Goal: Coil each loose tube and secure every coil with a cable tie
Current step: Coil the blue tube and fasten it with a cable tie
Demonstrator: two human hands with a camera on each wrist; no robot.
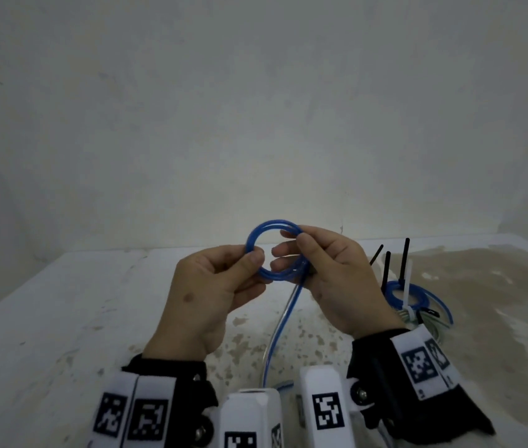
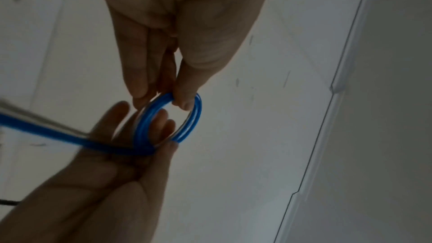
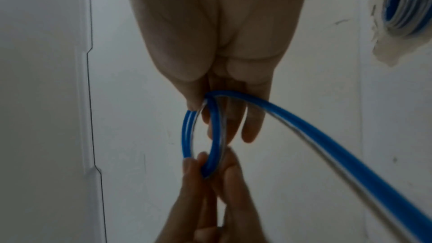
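Note:
A blue tube is wound into a small coil (image 1: 258, 232) held above the table between both hands. My left hand (image 1: 253, 260) pinches the coil's left side between thumb and fingers. My right hand (image 1: 295, 241) pinches its right side, where the loops cross. The loose tail (image 1: 276, 337) hangs from under the right hand toward me. In the left wrist view the left thumb and fingers clamp the coil (image 2: 195, 117) at its top. In the right wrist view the tail (image 3: 327, 145) runs off to the lower right from the coil (image 3: 187, 136).
Finished blue and clear coils (image 1: 417, 300) lie on the table right of my right hand, with black tie ends (image 1: 404, 263) and a white tie (image 1: 407, 291) sticking up. The white stained table (image 1: 94, 318) ends at a pale wall behind.

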